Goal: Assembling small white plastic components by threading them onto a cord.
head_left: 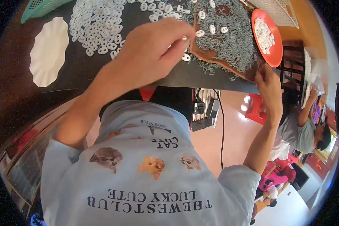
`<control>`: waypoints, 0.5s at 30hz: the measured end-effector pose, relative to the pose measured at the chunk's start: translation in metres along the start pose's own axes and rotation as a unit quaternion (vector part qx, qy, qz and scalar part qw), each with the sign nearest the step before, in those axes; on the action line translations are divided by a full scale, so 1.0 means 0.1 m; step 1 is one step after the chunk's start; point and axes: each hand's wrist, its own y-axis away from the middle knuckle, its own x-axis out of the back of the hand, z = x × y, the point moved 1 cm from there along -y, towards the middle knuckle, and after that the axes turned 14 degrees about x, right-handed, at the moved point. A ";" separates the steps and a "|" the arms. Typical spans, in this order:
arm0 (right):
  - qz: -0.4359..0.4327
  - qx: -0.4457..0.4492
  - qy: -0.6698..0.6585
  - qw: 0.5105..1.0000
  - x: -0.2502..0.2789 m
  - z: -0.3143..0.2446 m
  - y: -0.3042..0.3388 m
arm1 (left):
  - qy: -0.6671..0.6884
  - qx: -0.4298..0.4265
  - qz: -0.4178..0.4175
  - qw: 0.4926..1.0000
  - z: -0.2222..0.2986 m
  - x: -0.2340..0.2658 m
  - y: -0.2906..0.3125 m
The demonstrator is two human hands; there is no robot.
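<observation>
Left hand (154, 51) pinched on a white ring (186, 57), right hand (268, 84) closed at the brown sheet (211, 57) edge.

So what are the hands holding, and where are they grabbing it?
The left hand pinches a small white oval ring at its edge between the fingertips. The right hand grips the near edge of the brown tray of little grey pins.

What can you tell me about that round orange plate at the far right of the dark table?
The round orange plate looks like smooth plastic with a raised rim. It sits at the right edge of the dark table, beside the heap of small grey pins. A pile of small white oval rings fills its middle. Neither hand touches it.
</observation>
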 end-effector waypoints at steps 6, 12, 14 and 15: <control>0.015 0.027 0.010 0.999 -0.05 -0.04 0.00 | -0.134 -0.048 -0.075 0.987 0.14 -0.13 -0.56; 0.023 0.041 0.053 0.998 -0.12 -0.01 0.03 | -0.222 -0.195 -0.015 0.955 0.06 -0.32 -0.80; 0.031 0.044 0.074 0.996 -0.13 0.00 0.04 | -0.241 -0.201 -0.030 0.949 0.07 -0.33 -0.84; 0.031 0.039 0.074 0.996 -0.13 0.01 0.05 | -0.262 -0.205 -0.042 0.942 0.09 -0.33 -0.85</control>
